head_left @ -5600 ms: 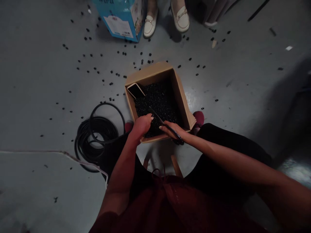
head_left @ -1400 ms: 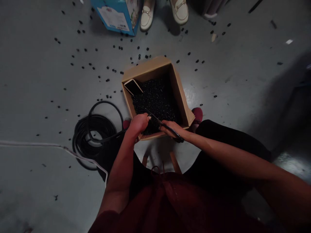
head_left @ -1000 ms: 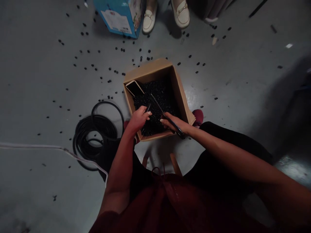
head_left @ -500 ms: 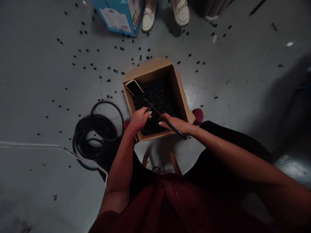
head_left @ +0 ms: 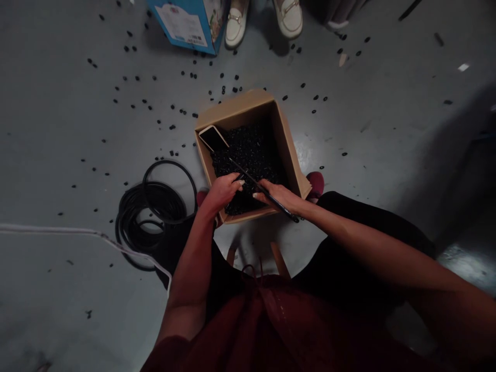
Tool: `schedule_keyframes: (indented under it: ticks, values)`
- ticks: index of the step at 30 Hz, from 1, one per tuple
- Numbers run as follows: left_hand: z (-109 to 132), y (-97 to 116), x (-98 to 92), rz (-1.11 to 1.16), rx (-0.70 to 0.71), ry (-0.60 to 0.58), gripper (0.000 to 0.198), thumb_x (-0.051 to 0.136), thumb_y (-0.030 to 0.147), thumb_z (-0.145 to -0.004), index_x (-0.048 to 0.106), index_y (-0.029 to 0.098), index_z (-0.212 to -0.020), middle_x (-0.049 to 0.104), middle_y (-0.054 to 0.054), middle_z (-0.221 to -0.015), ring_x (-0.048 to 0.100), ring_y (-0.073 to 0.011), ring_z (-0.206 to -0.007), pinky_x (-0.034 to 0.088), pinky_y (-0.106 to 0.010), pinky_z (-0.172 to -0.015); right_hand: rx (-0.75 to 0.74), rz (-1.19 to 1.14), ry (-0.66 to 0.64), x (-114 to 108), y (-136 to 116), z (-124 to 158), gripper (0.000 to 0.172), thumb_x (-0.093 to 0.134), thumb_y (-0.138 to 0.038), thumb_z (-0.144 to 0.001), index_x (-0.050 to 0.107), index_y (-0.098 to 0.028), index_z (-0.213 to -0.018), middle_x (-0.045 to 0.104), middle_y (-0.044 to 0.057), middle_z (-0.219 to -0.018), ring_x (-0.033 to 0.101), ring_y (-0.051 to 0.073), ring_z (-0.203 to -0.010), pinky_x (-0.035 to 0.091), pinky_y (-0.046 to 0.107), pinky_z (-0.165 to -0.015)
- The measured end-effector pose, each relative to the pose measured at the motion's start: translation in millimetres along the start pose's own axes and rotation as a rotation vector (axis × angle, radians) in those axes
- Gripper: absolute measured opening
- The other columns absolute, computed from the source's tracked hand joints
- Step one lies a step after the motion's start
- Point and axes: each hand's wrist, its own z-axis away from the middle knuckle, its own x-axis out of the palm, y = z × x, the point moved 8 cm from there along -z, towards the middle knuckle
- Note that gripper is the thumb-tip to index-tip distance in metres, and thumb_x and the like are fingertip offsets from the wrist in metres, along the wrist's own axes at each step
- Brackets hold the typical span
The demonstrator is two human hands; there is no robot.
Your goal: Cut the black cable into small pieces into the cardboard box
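Note:
Between my knees a cardboard box [head_left: 289, 150] stands with its top unfolded, holding a heap of small black pieces [head_left: 251, 139]. Over the heap, my right hand [head_left: 277, 196] is closed around a long slim black rod-like tool [head_left: 284, 209], thicker at the near end and thin toward the far left tip. I cannot make out its exact kind. My left hand [head_left: 225, 191] is beside it at the box's left side, fingers pinched together near the tool's thin part. Whatever lies between those fingers is too dark to name.
A dark flat panel with a pale rim [head_left: 213, 138] leans in the box's far left corner. Coiled black hose [head_left: 155, 206] lies left, near a white cable [head_left: 77, 230]. Small black rings dot the floor. Ahead are a blue carton [head_left: 186, 26] and another person's white shoes [head_left: 236, 26].
My left hand has shifted very slightly right and down, and the tool's thin tip has moved a little left. The box and coil stay put.

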Motion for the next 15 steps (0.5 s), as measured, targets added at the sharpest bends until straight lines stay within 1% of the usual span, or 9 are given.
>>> schedule_keyframes:
  ticks: [4, 7, 11, 15]
  values:
    - [-3.0, -4.2, 10.3, -0.111, -0.026, -0.038, 0.025, 0.039, 0.025, -0.092, 0.062, 0.015, -0.086, 0.068, -0.005, -0.082, 0.059, -0.0147, -0.071, 0.044, -0.024, -0.068, 0.050, 0.006, -0.020, 13.7, 4.2, 0.8, 0.018, 0.051, -0.035, -0.092, 0.053, -0.019, -0.100, 0.065, 0.006, -0.084, 0.059, 0.020, -0.074, 0.037, 0.024, -0.063]
    - [-4.8, -6.4, 19.2, -0.253, -0.037, -0.095, 0.025, 0.040, 0.024, -0.094, 0.062, 0.014, -0.086, 0.069, -0.007, -0.086, 0.061, -0.0162, -0.077, 0.043, -0.025, -0.071, 0.090, 0.017, -0.060, 22.6, 5.5, 3.2, 0.017, 0.048, -0.033, -0.093, 0.054, -0.018, -0.100, 0.066, 0.007, -0.087, 0.059, 0.018, -0.075, 0.037, 0.024, -0.063]
    - [-6.0, -10.4, 26.7, -0.411, -0.077, -0.159, 0.026, 0.040, 0.024, -0.095, 0.063, 0.013, -0.092, 0.069, -0.012, -0.095, 0.064, -0.0200, -0.087, 0.043, -0.027, -0.076, 0.113, 0.032, -0.072, 28.7, 9.6, 1.5, 0.019, 0.047, -0.032, -0.093, 0.056, -0.017, -0.101, 0.068, 0.007, -0.092, 0.059, 0.018, -0.076, 0.037, 0.023, -0.064]
    - [-6.6, -12.7, 26.8, -0.445, -0.116, -0.152, 0.028, 0.039, 0.026, -0.096, 0.063, 0.012, -0.099, 0.069, -0.014, -0.101, 0.065, -0.0216, -0.093, 0.043, -0.027, -0.077, 0.123, 0.079, -0.074, 29.9, 14.9, -3.3, 0.021, 0.048, -0.032, -0.092, 0.057, -0.017, -0.103, 0.069, 0.008, -0.093, 0.060, 0.018, -0.077, 0.036, 0.023, -0.063]
